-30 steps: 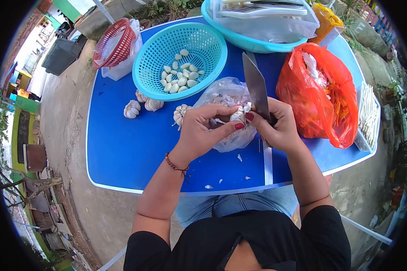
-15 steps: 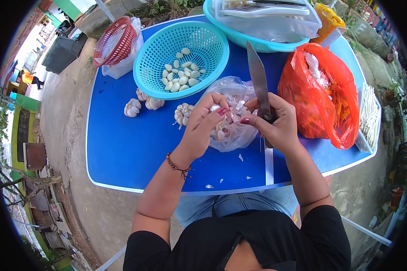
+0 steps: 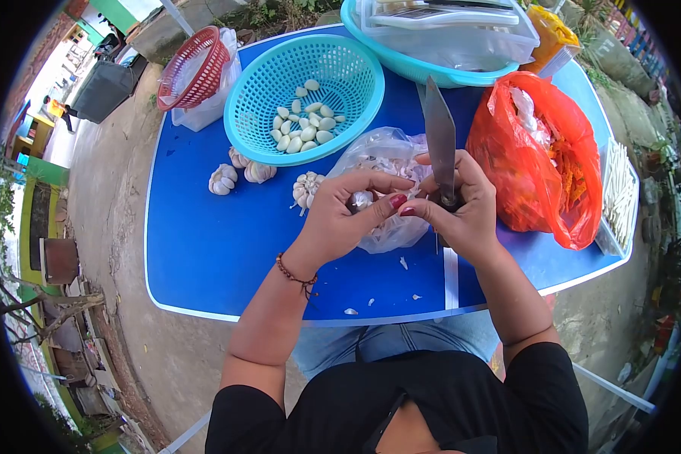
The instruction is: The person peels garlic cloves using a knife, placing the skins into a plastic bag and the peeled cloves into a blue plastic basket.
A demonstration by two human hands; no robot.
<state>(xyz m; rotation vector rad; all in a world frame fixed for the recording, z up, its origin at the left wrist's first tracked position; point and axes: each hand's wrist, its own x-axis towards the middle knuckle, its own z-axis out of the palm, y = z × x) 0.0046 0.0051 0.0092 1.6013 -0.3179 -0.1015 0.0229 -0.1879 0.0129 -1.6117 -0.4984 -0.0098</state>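
Note:
My left hand [image 3: 339, 216] is curled round a pale garlic clove [image 3: 362, 200], its thumb and forefinger tips almost meeting my right fingertips. In my right hand [image 3: 465, 206] a knife [image 3: 440, 132] is gripped by its handle, blade pointing up and away from me. Thumb and fingers of that hand also pinch toward the clove; what lies between the tips is hidden. Under both hands sits a clear plastic bag [image 3: 390, 238] with garlic skins. Just left of it lies a garlic bulb [image 3: 307, 189], and more bulbs [image 3: 222, 180] rest farther left.
A turquoise colander [image 3: 359, 72] holds peeled cloves [image 3: 308, 134]. A red basket [image 3: 218, 57] stands at the back left. Behind is a turquoise basin [image 3: 461, 78] with plastic containers. On the right are a red plastic bag [image 3: 507, 197] and a tray of white sticks [image 3: 619, 189]. Skin scraps dot the blue table [image 3: 204, 257].
My two hands have come closer together, thumbs now nearly touching. The knife has shifted slightly right and its tip lower. The clove sits lower in my left hand.

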